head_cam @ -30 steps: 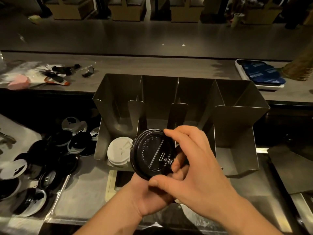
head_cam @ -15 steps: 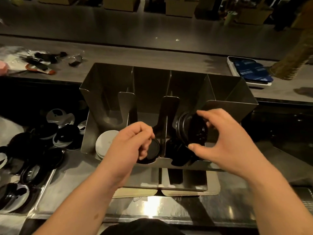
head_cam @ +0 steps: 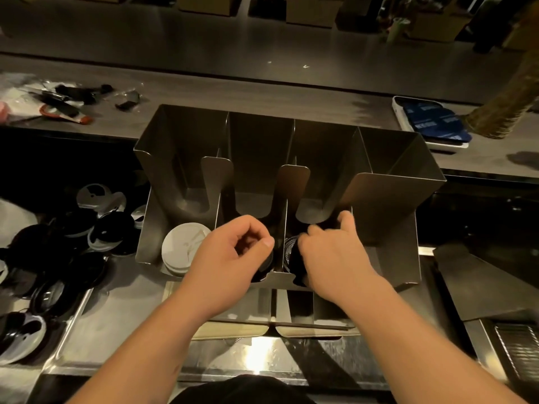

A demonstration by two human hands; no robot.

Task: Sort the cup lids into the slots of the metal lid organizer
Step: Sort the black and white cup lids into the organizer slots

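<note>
One head-worn view, peering steeply down and forward, close over the metal lid organizer [head_cam: 388,199] mid-frame; far counter [head_cam: 291,91] runs across the upper frame.

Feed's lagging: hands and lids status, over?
Left hand curled over second slot, grip unclear. Right hand gripping black lid in third slot. White lids in first slot. Nothing blocking the organizer.

One four-slot organizer [head_cam: 390,199], one white lid stack [head_cam: 182,246], a left hand [head_cam: 230,258], a right hand [head_cam: 329,258]
</note>
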